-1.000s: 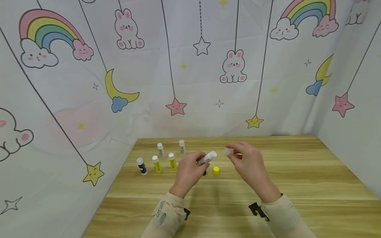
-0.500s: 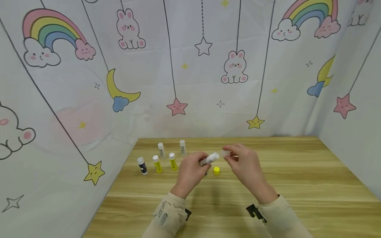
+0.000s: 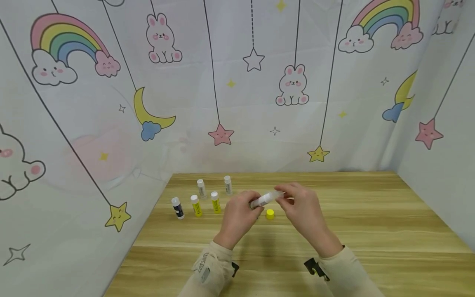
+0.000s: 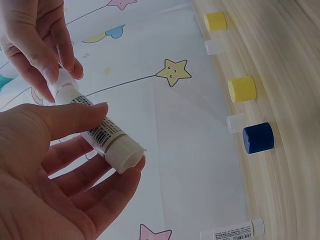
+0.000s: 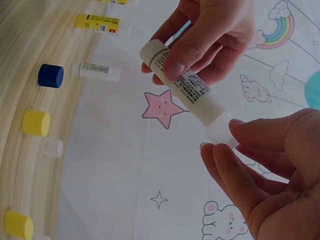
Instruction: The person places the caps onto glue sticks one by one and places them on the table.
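My left hand (image 3: 239, 214) grips a white glue stick (image 3: 263, 200) with a printed barcode label, its thumb laid along the barrel and its fingers curled beneath. The stick is held tilted above the table. My right hand (image 3: 303, 208) pinches a translucent cap (image 5: 220, 131) between thumb and fingertips. In the right wrist view that cap meets the stick's open end, in line with the barrel. The right fingers partly hide the cap in the left wrist view.
Left on the wooden table (image 3: 352, 231) stand a dark blue glue stick (image 3: 178, 208), two yellow glue sticks (image 3: 216, 203) and two white ones (image 3: 228, 185). Nearer the hands are a yellow cap (image 3: 270, 214), a dark blue cap (image 4: 258, 137) and small translucent caps (image 4: 236, 123). A printed curtain (image 3: 252, 103) hangs behind.
My right hand has moved left with the translucent cap, closing the gap to the glue stick's end. My left hand has stayed nearly in place, holding the stick.
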Available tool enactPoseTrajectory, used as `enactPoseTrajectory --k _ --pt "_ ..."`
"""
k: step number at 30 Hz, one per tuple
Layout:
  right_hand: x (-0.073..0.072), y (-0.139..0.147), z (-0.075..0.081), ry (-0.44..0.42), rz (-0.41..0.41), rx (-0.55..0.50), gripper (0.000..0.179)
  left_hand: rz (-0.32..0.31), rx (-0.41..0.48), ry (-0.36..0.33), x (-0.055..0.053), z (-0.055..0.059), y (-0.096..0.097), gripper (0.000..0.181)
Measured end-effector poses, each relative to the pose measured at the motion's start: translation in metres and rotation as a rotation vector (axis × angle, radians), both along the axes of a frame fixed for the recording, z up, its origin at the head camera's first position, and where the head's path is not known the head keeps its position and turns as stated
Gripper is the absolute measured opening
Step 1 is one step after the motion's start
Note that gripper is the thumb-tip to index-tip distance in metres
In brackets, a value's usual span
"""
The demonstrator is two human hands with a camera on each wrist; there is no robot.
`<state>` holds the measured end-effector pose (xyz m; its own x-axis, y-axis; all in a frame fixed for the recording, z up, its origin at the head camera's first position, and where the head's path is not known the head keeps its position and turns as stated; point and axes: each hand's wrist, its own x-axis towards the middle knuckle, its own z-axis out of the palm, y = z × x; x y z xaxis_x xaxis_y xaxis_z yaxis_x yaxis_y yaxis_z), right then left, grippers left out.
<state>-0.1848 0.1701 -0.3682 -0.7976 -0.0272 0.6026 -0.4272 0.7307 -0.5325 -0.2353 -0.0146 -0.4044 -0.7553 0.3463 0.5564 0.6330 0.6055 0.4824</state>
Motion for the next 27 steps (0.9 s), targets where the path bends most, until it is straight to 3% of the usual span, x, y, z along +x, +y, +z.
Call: enactPoseTrajectory --k 27 --pt "0.0055 0.0017 -0.0048 0.011 -0.010 -0.040 0.029 0.029 -0.026 0.113 0.0056 -0.0003 0.0033 0.025"
